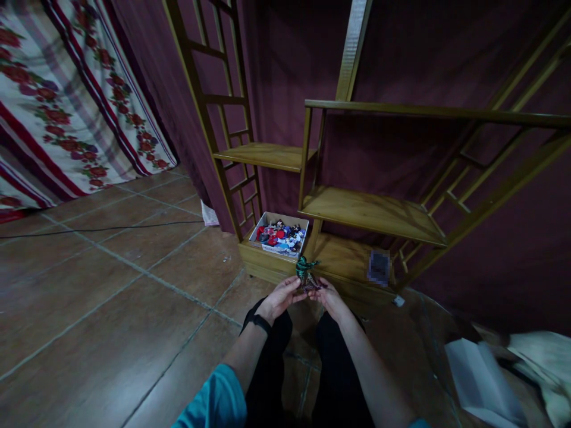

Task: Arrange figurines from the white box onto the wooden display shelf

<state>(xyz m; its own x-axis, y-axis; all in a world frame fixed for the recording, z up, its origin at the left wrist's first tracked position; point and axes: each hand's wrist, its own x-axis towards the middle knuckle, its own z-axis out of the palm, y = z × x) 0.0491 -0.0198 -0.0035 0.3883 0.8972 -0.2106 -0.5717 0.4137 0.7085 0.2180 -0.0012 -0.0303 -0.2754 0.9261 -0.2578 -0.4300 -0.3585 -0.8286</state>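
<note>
Between my two hands is a small figurine (305,268), dark green on top with a brownish, purple-tinged base. My left hand (284,295) grips its base from the left, thumb on top. My right hand (330,297) closes on the base from the other side. The figurine stands roughly upright, in front of the low wooden shelf unit. Just beyond it, a white open box (279,250) full of small red, blue, white and dark figures rests on the bottom shelf.
The wooden shelf unit (375,213) has staggered boards and lattice sides. A blurred dark item (379,267) stands on its lower right board. A black cable (111,227) crosses the tiled floor at left. A pale box (484,380) and whitish cloth (546,362) lie at lower right.
</note>
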